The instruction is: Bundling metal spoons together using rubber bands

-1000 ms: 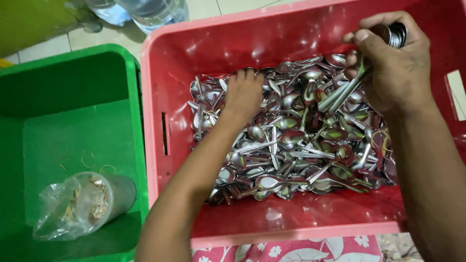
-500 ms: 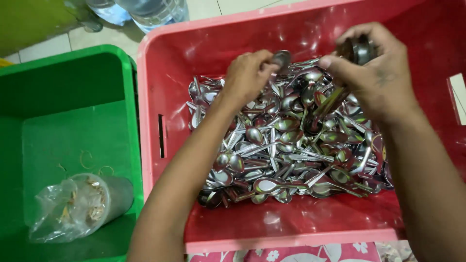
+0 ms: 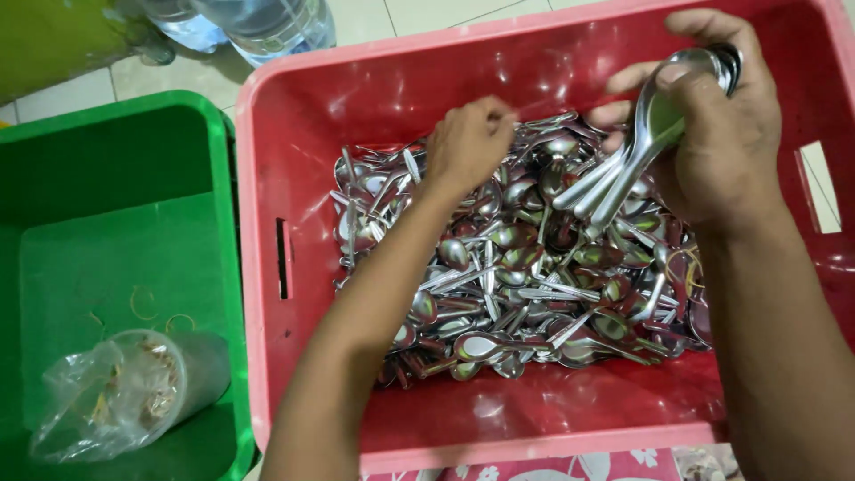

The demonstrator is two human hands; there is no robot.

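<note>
Inside the red crate (image 3: 294,160) lies a heap of metal spoons (image 3: 517,267). The right hand (image 3: 712,134) grips a stacked bunch of spoons (image 3: 641,142) above the heap – the left hand (image 3: 468,142) rests on it, fingers curled down among the spoons.

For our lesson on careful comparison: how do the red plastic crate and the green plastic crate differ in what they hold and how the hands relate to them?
The red plastic crate holds a heap of metal spoons; the green plastic crate holds only a clear plastic bag and loose rubber bands. Both hands work inside the red crate, the right hand gripping stacked spoons, the left hand on the heap; none reaches the green. Both are open-topped.
</note>
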